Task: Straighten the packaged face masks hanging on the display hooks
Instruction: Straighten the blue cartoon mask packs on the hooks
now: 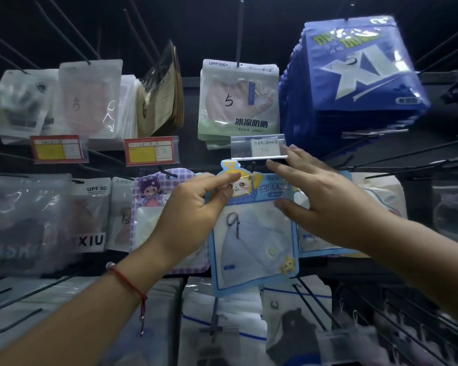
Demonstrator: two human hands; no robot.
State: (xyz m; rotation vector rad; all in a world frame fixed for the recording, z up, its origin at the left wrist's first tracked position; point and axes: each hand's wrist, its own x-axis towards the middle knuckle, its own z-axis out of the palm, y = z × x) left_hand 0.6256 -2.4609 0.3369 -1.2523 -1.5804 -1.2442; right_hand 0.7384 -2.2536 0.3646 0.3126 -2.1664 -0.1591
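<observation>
Left hand point(193, 207) pinches top of blue mask pack point(251, 233), thumb and pointer finger closed on cartoon face. Pack hangs between both hands, tilted a bit. Right hand point(325, 204) open, fingers spread flat, thumb touching pack's right side, fingertips just under clear price tag point(258, 147).

A light blue mask pack point(251, 233) with a cartoon face at its top and a handwritten 9 on its clear window hangs in the middle row, tilted slightly. Beside it on the left hangs a purple checked pack point(154, 196) with a cartoon girl. Above, a green-and-white pack point(239, 101) marked 5 hangs straight, and a thick stack of dark blue packs point(354, 83) swings askew at upper right.
</observation>
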